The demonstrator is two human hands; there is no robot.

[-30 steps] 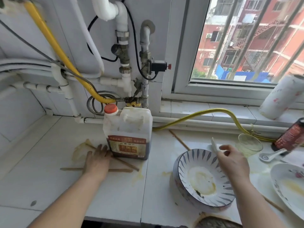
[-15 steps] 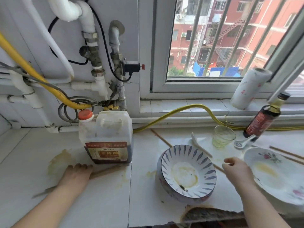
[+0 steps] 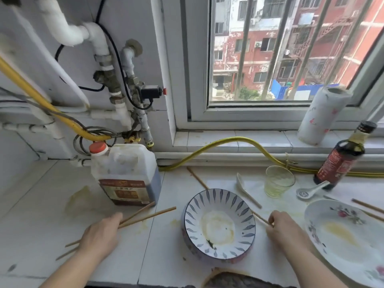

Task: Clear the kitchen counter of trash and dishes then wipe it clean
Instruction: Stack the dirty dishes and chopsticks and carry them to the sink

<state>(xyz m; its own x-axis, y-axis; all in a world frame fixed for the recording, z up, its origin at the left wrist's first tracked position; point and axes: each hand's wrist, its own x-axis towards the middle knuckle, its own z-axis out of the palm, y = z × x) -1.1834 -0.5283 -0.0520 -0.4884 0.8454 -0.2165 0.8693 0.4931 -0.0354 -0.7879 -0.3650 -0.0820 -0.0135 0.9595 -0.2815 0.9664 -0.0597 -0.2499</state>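
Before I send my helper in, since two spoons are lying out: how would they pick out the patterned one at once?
Below the right end of the window, a dark sauce bottle stands on the counter. The spoon lies at its foot, between the glass and the flowered plate. Unlike the plain white spoon left of the glass, its bowl carries a dark pattern.

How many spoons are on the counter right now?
2. A white spoon lies between the striped bowl and the glass; a patterned spoon lies beside the dark bottle. More may lie outside view.

Two chopsticks [image 3: 149,215] in left hand [image 3: 99,238], chopstick [image 3: 259,218] in right hand [image 3: 284,231], bowl [image 3: 207,196] between
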